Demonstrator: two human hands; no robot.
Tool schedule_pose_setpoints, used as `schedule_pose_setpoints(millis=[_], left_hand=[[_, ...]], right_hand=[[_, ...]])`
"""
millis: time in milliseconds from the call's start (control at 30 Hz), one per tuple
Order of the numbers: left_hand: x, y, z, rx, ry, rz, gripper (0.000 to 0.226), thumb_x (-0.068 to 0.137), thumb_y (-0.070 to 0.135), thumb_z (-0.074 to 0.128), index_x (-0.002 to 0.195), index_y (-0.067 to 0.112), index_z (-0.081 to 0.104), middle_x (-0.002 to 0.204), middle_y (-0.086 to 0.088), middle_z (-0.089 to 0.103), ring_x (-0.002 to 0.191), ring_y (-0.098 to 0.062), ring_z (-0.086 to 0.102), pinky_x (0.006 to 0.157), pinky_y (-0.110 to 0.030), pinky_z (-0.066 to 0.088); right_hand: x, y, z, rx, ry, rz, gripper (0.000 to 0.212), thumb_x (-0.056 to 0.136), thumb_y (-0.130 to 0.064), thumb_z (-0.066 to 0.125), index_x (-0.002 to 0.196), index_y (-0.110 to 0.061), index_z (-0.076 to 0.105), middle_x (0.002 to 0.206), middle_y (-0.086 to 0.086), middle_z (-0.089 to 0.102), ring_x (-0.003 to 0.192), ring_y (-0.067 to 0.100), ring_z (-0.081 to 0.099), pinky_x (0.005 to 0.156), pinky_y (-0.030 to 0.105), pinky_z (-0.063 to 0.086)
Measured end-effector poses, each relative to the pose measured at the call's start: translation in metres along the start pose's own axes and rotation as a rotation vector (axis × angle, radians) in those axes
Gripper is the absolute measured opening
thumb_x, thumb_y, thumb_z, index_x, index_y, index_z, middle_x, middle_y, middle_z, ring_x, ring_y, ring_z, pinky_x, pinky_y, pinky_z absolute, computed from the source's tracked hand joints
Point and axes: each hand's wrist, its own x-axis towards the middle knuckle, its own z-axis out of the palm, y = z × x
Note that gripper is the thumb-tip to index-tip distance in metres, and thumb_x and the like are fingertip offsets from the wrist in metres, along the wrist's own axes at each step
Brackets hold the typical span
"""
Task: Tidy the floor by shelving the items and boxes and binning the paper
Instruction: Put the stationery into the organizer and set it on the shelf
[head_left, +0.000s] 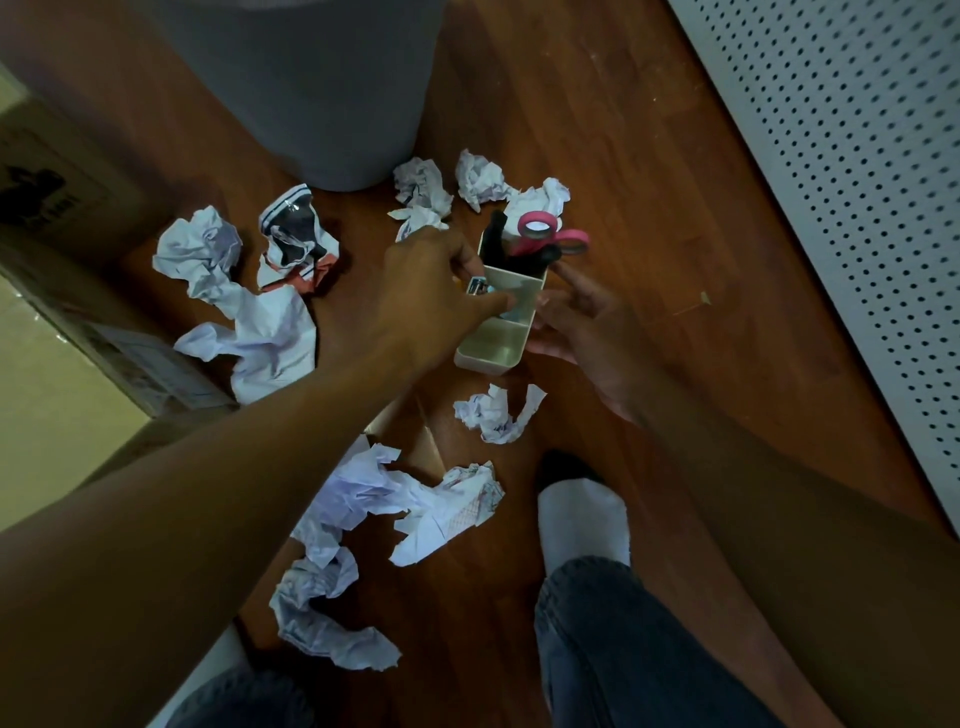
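Note:
A white desk organizer (496, 356) with three compartments is held just above the wooden floor. My right hand (587, 332) grips its right side. Pink-handled scissors (543, 234) and black markers (496, 241) stand in its far compartment. My left hand (441, 291) pinches a small silver-blue item (478, 286) at the rim of the middle compartment. Several crumpled papers lie around, for example on the left (208, 249), behind the organizer (480, 179) and in front of it (493, 413).
A grey bin (322, 93) stands at the back. A cardboard box (57, 208) sits on the left, and a white perforated panel (831, 208) runs along the right. My foot in a white sock (582, 519) rests on the wooden floor (649, 156).

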Motion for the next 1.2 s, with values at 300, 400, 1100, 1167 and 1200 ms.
schedule_pose_setpoints(millis=[300,400,1100,1167,1200], left_hand=[[-0.012,-0.069,-0.005,0.2,-0.135,0.109,0.047,0.083,0.036,0.033,0.112,0.014,0.064,0.11,-0.009,0.061,0.1,-0.027,0.058,0.087,-0.049,0.049],[-0.01,-0.087,0.003,0.506,-0.391,0.221,0.068,0.075,0.037,0.035,0.138,0.016,0.052,0.141,-0.009,0.049,0.126,-0.03,0.049,0.101,-0.051,0.043],[0.001,-0.081,0.01,0.685,-0.29,0.22,0.05,0.081,0.024,0.062,0.131,0.024,0.053,0.125,-0.005,0.058,0.107,-0.027,0.057,0.083,-0.039,0.047],[0.002,-0.086,0.01,0.585,-0.345,0.131,0.043,0.079,0.023,0.063,0.122,0.023,0.061,0.118,-0.003,0.061,0.106,-0.025,0.059,0.086,-0.036,0.046],[0.002,-0.087,0.009,0.492,-0.333,0.066,0.042,0.077,0.025,0.065,0.119,0.025,0.063,0.115,-0.001,0.062,0.105,-0.023,0.06,0.089,-0.037,0.047]], right_hand=[[0.002,0.0,-0.002,0.021,-0.004,0.019,0.048,0.101,-0.008,0.055,0.147,-0.019,0.049,0.1,0.0,0.07,0.1,0.017,0.073,0.086,0.041,0.061],[0.005,0.0,-0.003,0.005,-0.015,0.029,0.048,0.1,-0.009,0.056,0.147,-0.018,0.049,0.103,0.003,0.066,0.104,0.02,0.071,0.088,0.044,0.061],[0.011,-0.001,-0.008,0.014,-0.03,0.048,0.048,0.099,-0.005,0.057,0.145,-0.015,0.051,0.12,0.02,0.06,0.11,0.028,0.069,0.084,0.04,0.062],[0.011,0.0,-0.007,0.021,-0.031,0.042,0.048,0.099,-0.005,0.058,0.145,-0.016,0.051,0.12,0.021,0.059,0.111,0.029,0.068,0.084,0.04,0.062],[0.011,0.0,-0.007,0.024,-0.032,0.041,0.048,0.099,-0.006,0.058,0.145,-0.016,0.051,0.12,0.021,0.059,0.112,0.029,0.068,0.084,0.04,0.062]])
